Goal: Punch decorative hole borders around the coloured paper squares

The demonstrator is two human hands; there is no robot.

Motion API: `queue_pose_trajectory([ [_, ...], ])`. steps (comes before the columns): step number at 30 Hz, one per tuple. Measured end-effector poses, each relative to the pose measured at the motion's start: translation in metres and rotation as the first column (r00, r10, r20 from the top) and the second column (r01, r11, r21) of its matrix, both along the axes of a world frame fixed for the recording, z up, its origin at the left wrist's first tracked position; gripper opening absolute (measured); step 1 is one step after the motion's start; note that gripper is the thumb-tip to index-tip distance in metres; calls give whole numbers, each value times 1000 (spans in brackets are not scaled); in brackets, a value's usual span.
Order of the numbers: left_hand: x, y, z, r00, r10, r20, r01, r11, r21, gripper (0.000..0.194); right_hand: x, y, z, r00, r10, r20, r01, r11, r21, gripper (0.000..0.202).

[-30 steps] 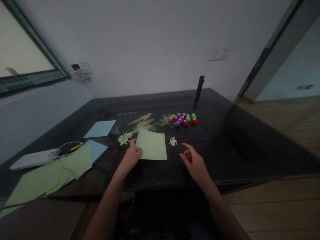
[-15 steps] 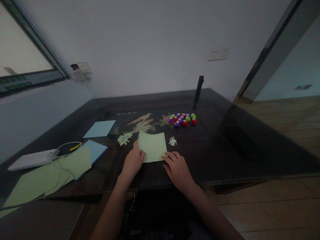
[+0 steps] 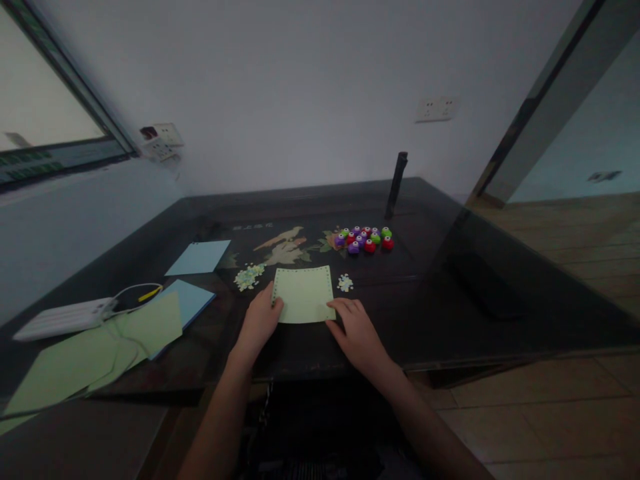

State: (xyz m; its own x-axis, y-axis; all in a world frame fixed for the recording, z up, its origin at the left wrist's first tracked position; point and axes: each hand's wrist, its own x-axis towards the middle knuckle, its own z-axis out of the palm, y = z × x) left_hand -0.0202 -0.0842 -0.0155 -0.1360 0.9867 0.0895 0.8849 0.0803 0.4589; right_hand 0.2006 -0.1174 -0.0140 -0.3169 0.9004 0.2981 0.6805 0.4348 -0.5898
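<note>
A pale green sheet with small marks along its top and side edges lies between my hands near the table's front. My left hand pinches its left edge, thumb on top. At the lower right corner, my right hand has the paper between thumb and fingers. Small pale paper bits form a larger pile left of the sheet and a smaller pile to its right. Several red, green and purple pieces with eye-like tops are grouped behind the smaller pile.
Blue paper, more green sheets and a white power strip with a cable lie at the left. A black upright post stands at the back right. A dark flat object rests on the right.
The green sheet looks flatter and squarer, its top edge no longer curved. My right hand has shifted slightly up, its fingers closer together at the corner. My left hand has moved slightly left.
</note>
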Motion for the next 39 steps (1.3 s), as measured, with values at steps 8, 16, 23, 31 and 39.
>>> queue_pose_trajectory([
  [8,-1,-1,6,996,-49,81,48,999,16,47,-3,2,-4,1000,-9,-10,9,1000,7,29],
  [16,3,-8,2,995,42,-89,-50,995,-88,47,-5,-10,-5,985,-35,169,32,999,18,29],
  [23,9,-15,5,977,76,-200,-99,989,-110,48,-3,-14,-3,978,-19,206,17,1000,13,30],
  [31,5,-21,7,975,57,-214,-87,987,-133,43,-1,-18,-9,981,-16,193,10,999,32,31],
  [39,3,-24,5,971,84,-222,-111,987,-115,49,1,-19,-9,993,-6,117,2,999,35,41],
])
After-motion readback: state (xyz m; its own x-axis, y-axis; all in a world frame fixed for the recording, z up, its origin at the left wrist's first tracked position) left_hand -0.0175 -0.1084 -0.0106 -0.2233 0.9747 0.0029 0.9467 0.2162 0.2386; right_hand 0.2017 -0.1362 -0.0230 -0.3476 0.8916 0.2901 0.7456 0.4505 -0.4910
